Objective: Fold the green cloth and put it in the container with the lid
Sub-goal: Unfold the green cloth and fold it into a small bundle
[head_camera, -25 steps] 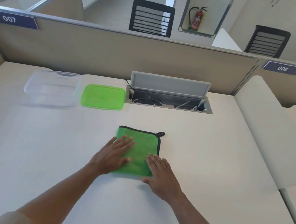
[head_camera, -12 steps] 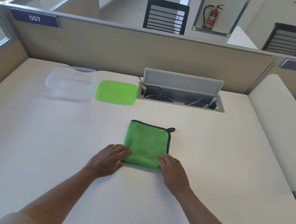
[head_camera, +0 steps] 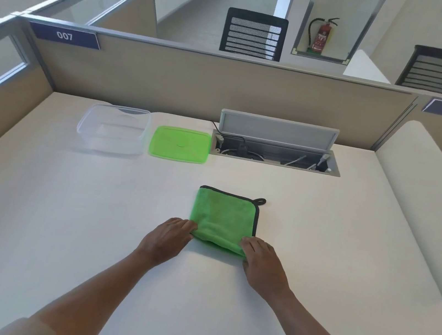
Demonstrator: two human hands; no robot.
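A green cloth (head_camera: 223, 217) with a dark border and a small hanging loop lies folded into a square in the middle of the white desk (head_camera: 318, 240). My left hand (head_camera: 166, 238) pinches its near left corner. My right hand (head_camera: 263, 261) pinches its near right corner. The near edge is lifted slightly off the desk between my fingers. A clear plastic container (head_camera: 114, 128) stands open at the back left, and its green lid (head_camera: 180, 144) lies flat beside it on the right.
An open cable box (head_camera: 276, 150) with a raised grey flap is set into the desk at the back, right of the lid. Beige partition walls (head_camera: 198, 82) close the back and left sides. A rounded white divider (head_camera: 416, 204) borders the right.
Both hands slid back from lying flat on the cloth to its near edge and took hold of the two near corners, lifting that edge a little. The camera view tilted up.
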